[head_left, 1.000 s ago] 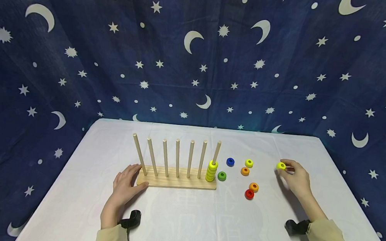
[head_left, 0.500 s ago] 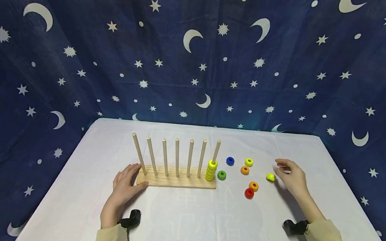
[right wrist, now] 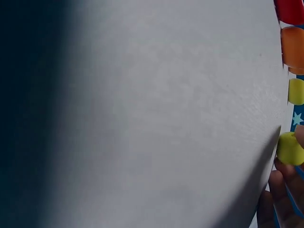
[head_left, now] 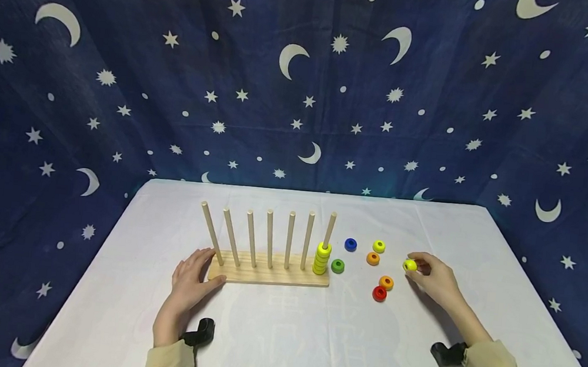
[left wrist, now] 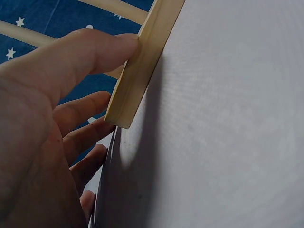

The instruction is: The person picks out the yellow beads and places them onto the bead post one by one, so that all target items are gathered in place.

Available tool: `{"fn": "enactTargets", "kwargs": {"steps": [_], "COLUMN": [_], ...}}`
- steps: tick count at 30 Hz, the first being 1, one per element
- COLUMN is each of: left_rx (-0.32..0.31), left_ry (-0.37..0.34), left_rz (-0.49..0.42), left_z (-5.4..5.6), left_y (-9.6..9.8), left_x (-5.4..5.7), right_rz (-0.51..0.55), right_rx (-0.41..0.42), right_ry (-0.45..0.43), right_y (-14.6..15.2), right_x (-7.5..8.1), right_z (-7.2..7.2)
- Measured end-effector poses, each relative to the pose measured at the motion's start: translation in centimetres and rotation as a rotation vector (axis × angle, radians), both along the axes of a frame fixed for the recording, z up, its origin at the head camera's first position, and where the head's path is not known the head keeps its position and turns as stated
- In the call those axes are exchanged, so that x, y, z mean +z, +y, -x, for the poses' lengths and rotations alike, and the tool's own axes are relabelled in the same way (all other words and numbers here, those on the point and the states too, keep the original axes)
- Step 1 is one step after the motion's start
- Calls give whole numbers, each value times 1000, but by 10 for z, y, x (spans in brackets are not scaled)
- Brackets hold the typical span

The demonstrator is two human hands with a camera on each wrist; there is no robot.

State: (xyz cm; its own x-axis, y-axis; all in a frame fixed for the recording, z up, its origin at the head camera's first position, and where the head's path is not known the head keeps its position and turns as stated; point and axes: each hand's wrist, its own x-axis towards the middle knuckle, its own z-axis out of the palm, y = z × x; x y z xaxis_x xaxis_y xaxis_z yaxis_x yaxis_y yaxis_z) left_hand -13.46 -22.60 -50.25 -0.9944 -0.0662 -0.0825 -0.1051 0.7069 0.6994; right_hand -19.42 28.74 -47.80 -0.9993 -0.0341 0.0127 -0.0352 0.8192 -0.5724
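Note:
A wooden peg stand (head_left: 269, 274) with several upright pegs stands left of centre on the table. Yellow beads (head_left: 321, 259) are stacked on its rightmost peg. My left hand (head_left: 191, 280) grips the stand's left end, thumb on the front edge and fingers at the back corner; the left wrist view shows the thumb pressed to the wood. Off to the right, my right hand (head_left: 436, 279) pinches a loose yellow bead (head_left: 410, 265) between thumb and fingers, its hole facing the head camera. Only part of that hand shows in the right wrist view, at the lower right edge beside the bead.
Between stand and right hand lie a blue bead (head_left: 350, 245), a green bead (head_left: 337, 266), another yellow bead (head_left: 379, 246), two orange beads (head_left: 386, 283) and a red bead (head_left: 379, 294). A star-and-moon cloth (head_left: 303, 90) hangs behind the white table (head_left: 278, 347).
The yellow bead left the right hand's fingers, dropped toward the table on the left, and is pinched again. The right hand has shifted left and nearer. The left hand stays put.

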Motion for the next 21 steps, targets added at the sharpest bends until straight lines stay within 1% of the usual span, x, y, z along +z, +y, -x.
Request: {"fn": "enactTargets", "kwargs": {"steps": [7, 11, 16, 21], "left_rx": [1, -2, -3, -9], "left_ry": [8, 14, 9, 21], "left_rz": [4, 7, 5, 5], "left_z": [0, 1, 1, 1], "left_y": [0, 0, 0, -1], "left_x": [-2, -3, -3, -2], "right_rz": [-33, -46, -22, 16], "right_rx": [-2, -8, -15, -10], "right_ry": [-16, -10, 8, 13], "right_y": [-2, -3, -3, -3], "right_x": [-1, 0, 1, 2], "right_z": [3, 3, 2, 1]}}
